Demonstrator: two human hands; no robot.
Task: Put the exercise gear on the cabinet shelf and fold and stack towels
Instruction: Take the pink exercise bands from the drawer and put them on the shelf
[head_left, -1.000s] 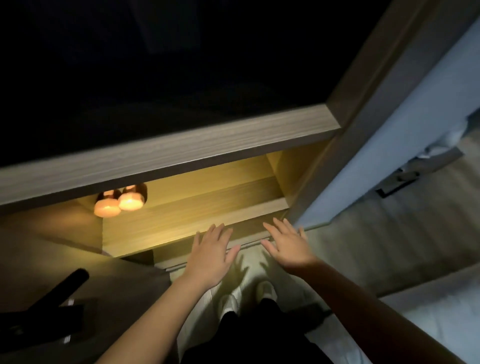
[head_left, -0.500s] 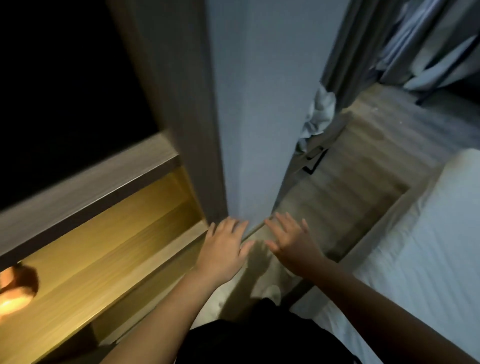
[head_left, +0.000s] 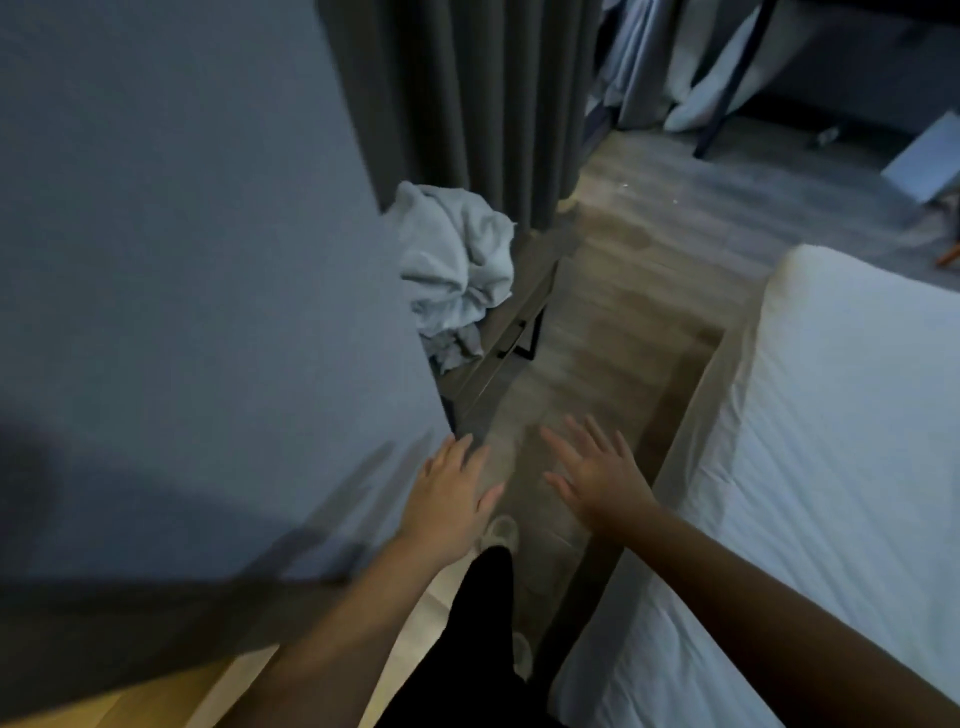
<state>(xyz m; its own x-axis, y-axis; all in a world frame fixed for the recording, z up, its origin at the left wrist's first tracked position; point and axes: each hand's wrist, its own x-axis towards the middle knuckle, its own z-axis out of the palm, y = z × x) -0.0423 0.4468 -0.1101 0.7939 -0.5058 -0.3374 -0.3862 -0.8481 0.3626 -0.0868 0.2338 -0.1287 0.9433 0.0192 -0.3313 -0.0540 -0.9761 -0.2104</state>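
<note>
Head view: both of your hands empty, towels waiting at far left.

Your left hand (head_left: 452, 493) and right hand (head_left: 597, 478) are held flat with fingers spread, grasping nothing, above the wooden floor (head_left: 613, 312). The crumpled towels (head_left: 457, 260) lie heaped on a low bench (head_left: 488, 364), beyond the grey panel (head_left: 208, 260) and just beside the curtain (head_left: 467, 93). I judge them soft, light and limp. They should sag when lifted, so take an edge or two corners, not the bunched middle. A white bed (head_left: 831, 493) fills the right, leaving a narrow aisle. The lighting is dim.
</note>
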